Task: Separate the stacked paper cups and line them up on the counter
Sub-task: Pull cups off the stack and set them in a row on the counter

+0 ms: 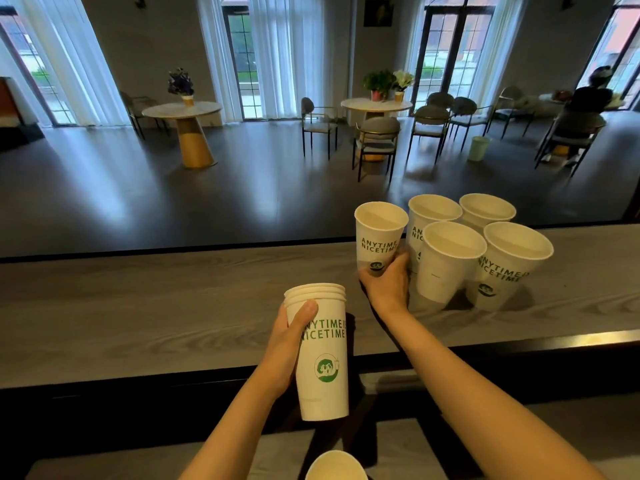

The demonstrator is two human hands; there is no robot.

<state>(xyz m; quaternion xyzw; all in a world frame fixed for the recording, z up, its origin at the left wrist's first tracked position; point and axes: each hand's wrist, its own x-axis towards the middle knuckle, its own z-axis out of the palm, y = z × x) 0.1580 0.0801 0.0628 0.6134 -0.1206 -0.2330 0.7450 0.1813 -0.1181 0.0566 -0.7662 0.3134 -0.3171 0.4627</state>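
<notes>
— What was the biggest thing in view?

— The grey wood-grain counter [138,299], running left to right across the frame, with a dim room of round tables and chairs beyond it.

— And on it?

— Four single cups [481,244] stood clustered at the right part of the counter, two behind and two in front, just beside one another, mouths up and long axes roughly upright. In this wide view they seemed to lean outward.

— Where was the stack?

— The stack of cups [320,355] was in the air in front of the counter's near edge, upright, rims on top, green print facing the camera. Several nested rims showed at its top. The left hand [287,348] gripped it from the left side, thumb curled across the front below the rims.

— The other hand?

— The right hand [384,282] held one separated cup [379,233] by its lower part, fingers wrapped round the base, just left of the cluster. That cup's mouth faced up, axis tilted slightly left. Whether its bottom touched the counter, I could not tell.

— Anything smaller?

— The rim of another cup [336,467] at the bottom edge.
</notes>
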